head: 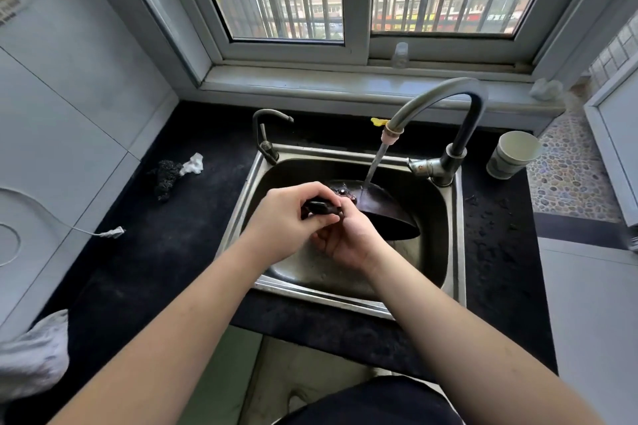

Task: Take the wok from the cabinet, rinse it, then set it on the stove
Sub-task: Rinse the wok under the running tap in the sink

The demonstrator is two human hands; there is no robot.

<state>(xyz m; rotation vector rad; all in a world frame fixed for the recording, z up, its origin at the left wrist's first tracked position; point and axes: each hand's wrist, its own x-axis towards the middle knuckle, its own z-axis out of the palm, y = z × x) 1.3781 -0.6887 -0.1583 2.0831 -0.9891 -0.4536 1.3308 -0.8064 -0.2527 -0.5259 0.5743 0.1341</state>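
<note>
The dark wok (383, 214) is tilted inside the steel sink (448, 228), with water from the tall faucet (459, 103) running onto its inner wall. My left hand (286, 217) is closed over the wok's black handle. Just below it, my right hand (348, 241) cups the handle from underneath, palm up. Much of the handle is hidden by my fingers.
A small second tap (266, 134) stands at the sink's back left. A black scouring pad and white scrap (172, 172) lie on the dark counter left of the sink. A paper cup (511, 155) stands at the right. A cable plug (112, 233) and a grey cloth (31, 355) are at the left.
</note>
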